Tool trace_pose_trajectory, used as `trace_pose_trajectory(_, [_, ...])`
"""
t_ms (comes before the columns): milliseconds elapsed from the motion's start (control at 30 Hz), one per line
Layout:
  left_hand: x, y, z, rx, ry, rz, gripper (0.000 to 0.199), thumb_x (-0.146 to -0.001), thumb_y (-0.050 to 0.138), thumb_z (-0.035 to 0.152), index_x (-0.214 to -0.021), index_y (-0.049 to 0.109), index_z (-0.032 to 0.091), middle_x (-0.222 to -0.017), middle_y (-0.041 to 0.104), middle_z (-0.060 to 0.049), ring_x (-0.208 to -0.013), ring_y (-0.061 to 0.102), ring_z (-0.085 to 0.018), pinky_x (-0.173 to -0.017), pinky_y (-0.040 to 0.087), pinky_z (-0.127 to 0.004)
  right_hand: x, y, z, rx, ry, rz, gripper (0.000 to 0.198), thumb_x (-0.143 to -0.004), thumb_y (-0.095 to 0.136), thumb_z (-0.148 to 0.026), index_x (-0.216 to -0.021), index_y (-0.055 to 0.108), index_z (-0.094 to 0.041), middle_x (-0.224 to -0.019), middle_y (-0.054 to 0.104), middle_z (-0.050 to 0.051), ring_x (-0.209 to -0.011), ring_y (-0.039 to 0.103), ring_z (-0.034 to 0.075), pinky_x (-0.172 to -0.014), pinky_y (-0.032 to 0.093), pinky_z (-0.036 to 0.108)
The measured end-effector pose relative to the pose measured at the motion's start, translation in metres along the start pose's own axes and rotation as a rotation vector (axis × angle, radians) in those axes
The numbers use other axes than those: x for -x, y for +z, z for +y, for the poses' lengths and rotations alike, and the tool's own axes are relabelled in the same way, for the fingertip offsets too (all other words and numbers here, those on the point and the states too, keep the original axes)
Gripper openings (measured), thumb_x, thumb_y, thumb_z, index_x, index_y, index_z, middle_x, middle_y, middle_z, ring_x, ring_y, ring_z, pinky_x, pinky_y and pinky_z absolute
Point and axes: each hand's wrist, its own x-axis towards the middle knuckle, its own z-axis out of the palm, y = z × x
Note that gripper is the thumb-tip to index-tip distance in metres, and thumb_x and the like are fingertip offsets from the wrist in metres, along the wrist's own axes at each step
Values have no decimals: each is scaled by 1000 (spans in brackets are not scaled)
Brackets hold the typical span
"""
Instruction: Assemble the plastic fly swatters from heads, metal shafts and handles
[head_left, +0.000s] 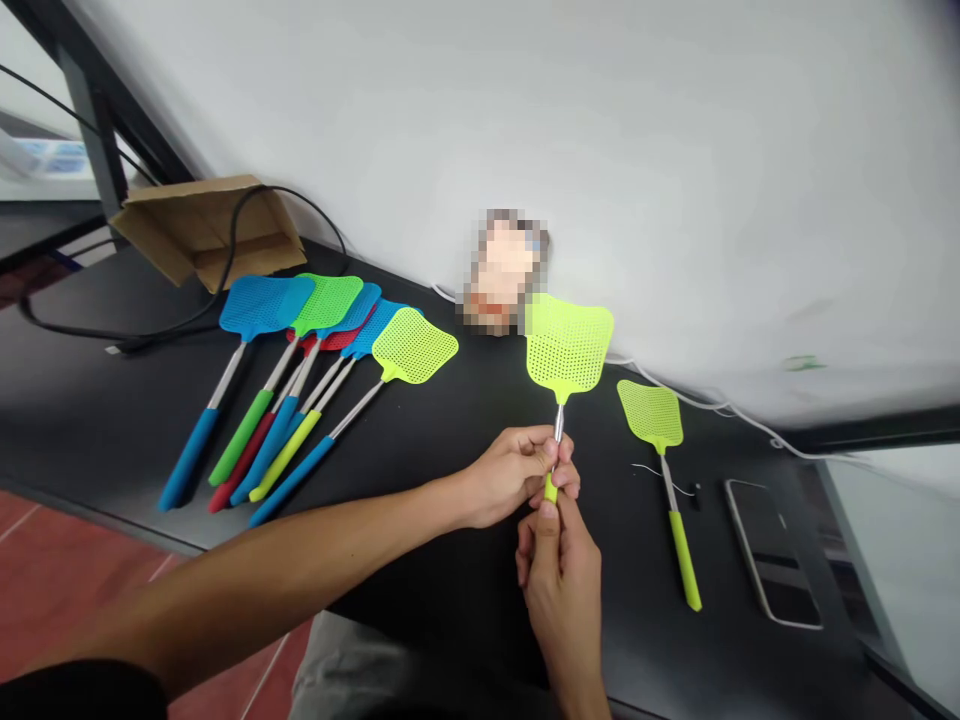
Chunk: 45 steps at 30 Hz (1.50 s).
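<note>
Both of my hands hold one yellow-green fly swatter (570,345) upright above the black table, its perforated head pointing away from me. My left hand (517,475) pinches the short silver shaft between thumb and fingers. Just below, my right hand (561,575) is closed around the yellow-green grip, most of which its fingers hide. Another yellow-green fly swatter (651,412) lies on the table to the right. On the left, several fly swatters (262,303) in blue, green, red and yellow-green lie fanned out, their heads overlapping.
An open cardboard box (217,235) lies at the back left with a black cable (234,240) looping over it. A phone (772,552) rests at the right. Against the white wall stands a blurred-out object (504,270). A white cable (705,402) runs along the table's back edge.
</note>
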Motion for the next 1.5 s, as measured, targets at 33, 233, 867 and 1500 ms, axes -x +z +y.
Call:
trace_pose_trajectory(33, [1, 0, -1, -3, -6, -2, 29, -91, 68, 40, -84, 53, 17, -66, 48, 1, -70, 58, -15, -49, 28, -22, 3, -1, 0, 85, -24, 31, 44, -104, 38, -50, -129, 57, -19, -58, 49, -5, -44, 45, 12, -42, 35, 23])
trace_pose_trajectory(233, [3, 1, -9, -4, -12, -43, 30, -92, 67, 42, -84, 54, 16, -66, 49, 2, -73, 60, -16, -65, 39, -27, 15, 2, 2, 599, -206, 283, 44, -106, 35, -39, -134, 59, -14, -93, 76, 13, -62, 70, 23, -53, 43, 28])
trace_pose_trajectory(867, [-4, -8, 12, 86, -34, -157, 24, -90, 70, 24, -111, 69, 12, -85, 61, -3, -82, 65, -16, -87, 55, -38, 9, -49, 4, -812, 305, -332, 34, -106, 40, -42, -113, 62, -17, -49, 36, -9, -38, 25, 6, -41, 20, 21])
trace_pose_trajectory(1500, [2, 3, 19, -138, 44, -48, 23, -92, 69, 32, -88, 62, 11, -75, 58, 0, -68, 68, -15, -69, 57, -31, 16, -19, 0, -367, 50, -104, 33, -105, 43, -46, -97, 60, -20, -60, 40, -7, -43, 35, 6, -43, 27, 20])
